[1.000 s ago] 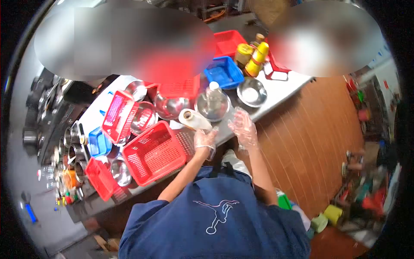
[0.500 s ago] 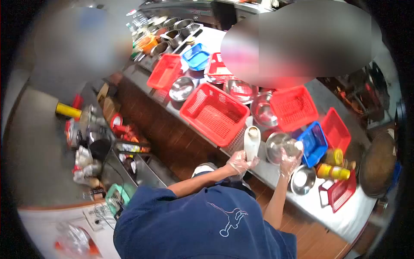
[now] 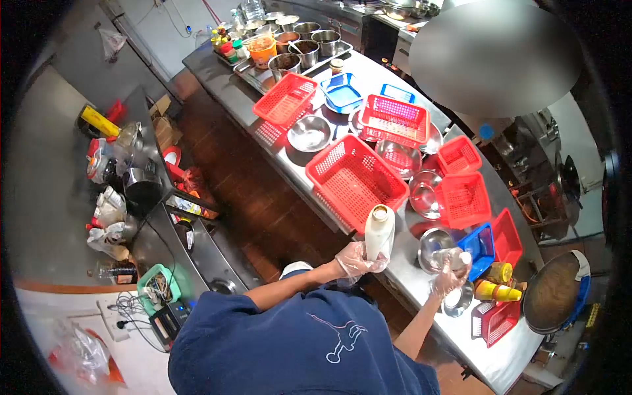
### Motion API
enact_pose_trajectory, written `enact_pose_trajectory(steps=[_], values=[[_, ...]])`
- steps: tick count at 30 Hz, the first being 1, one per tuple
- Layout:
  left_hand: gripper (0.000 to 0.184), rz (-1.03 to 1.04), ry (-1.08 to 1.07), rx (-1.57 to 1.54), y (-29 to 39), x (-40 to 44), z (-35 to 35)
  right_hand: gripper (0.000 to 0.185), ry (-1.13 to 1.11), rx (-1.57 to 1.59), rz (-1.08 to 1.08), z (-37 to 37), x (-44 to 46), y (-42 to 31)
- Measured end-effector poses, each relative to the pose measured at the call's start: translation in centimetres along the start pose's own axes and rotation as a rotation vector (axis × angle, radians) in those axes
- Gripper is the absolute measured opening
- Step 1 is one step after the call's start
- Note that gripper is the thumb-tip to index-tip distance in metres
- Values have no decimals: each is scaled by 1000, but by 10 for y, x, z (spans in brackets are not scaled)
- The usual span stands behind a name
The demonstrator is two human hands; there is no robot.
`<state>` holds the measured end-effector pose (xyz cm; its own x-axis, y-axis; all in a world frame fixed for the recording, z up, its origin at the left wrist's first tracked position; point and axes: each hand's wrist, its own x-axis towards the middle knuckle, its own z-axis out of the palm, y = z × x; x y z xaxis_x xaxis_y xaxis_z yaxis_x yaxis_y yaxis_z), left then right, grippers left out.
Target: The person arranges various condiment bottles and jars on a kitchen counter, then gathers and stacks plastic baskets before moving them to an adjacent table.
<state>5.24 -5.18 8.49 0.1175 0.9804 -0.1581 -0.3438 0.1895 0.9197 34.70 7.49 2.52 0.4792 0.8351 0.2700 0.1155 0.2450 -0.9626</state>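
Observation:
A clear plastic glove covers my left hand (image 3: pixel 359 259), whose fingers wrap round the lower part of a white bottle (image 3: pixel 380 234), held upright near the table's front edge. My right hand (image 3: pixel 450 279), gloved too, is closed round a clear bottle with a white cap (image 3: pixel 451 259). That bottle tilts over a steel bowl (image 3: pixel 431 245). Under my right hand lies another steel bowl (image 3: pixel 459 299). Left of the white bottle is a large red basket (image 3: pixel 355 181), and a blue basket (image 3: pixel 479 250) stands just beyond my right hand.
Several red baskets and steel bowls cover the steel table (image 3: pixel 500 342). Yellow-capped bottles (image 3: pixel 497 291) lie at the right beside a big round pan (image 3: pixel 552 293). Steel pots (image 3: pixel 304 52) stand at the far end. A side counter (image 3: pixel 168 243) is at the left.
The view has swung round to the right end of the table. My left hand has taken the white bottle up off the table, and my right hand has closed on the clear bottle.

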Motion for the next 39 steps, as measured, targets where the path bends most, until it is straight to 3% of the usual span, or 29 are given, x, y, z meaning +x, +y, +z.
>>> enact_pose_trajectory(steps=[2,3,4,6,7,8,10,13,14,16,18,19,21,24,28,30,32,34,35,36,38,39], values=[[28,3,35,-43,15,-17,-21,66,-36,-302,-294,-6,-7,-9],[27,47,-12,-87,9,-23,-37,69,-75,-340,-261,-7,-12,-16],[27,55,-21,-93,17,-30,-49,69,-70,-343,-274,-2,-18,-22],[27,19,-63,-60,35,-51,-76,72,-114,-46,-540,6,-34,-24],[29,17,-64,-56,38,-60,-90,69,-121,346,-360,26,-57,-49],[29,17,-58,-59,41,-70,-106,67,-89,-213,-490,34,-67,-60],[31,-32,-50,-30,48,-88,-138,59,-121,-80,-396,61,-88,-73],[29,-53,54,2,40,-114,-187,55,-158,117,-220,153,-142,-158],[28,-84,128,49,49,-122,-201,57,-268,229,-192,174,-154,-164],[25,-47,166,35,60,-137,-231,58,-248,362,-69,204,-172,-141],[23,57,381,54,59,-146,-258,63,-438,307,-13,265,-195,-178],[21,-8,409,-43,70,-149,-270,64,-479,343,0,289,-203,-173],[21,62,492,-81,78,-151,-296,67,-592,379,82,333,-219,-168],[24,172,647,-130,77,-150,-344,64,-776,409,132,422,-244,-184],[28,70,802,9,108,-146,-417,56,-966,325,168,539,-264,-155],[29,71,871,135,121,-138,-465,54,-923,154,32,600,-271,-150],[30,69,914,175,149,-132,-505,55,-986,216,119,660,-276,-166],[31,250,1083,223,146,-118,-557,59,-1106,439,207,722,-275,-162],[31,211,1197,238,164,-108,-570,57,-1074,599,221,748,-277,-186],[28,234,1228,279,174,-104,-589,52,-1068,530,126,770,-274,-190],[25,148,1244,180,201,-94,-607,49,-1075,439,158,809,-272,-178],[22,298,1215,130,210,-89,-617,48,-1061,470,123,828,-271,-176]])
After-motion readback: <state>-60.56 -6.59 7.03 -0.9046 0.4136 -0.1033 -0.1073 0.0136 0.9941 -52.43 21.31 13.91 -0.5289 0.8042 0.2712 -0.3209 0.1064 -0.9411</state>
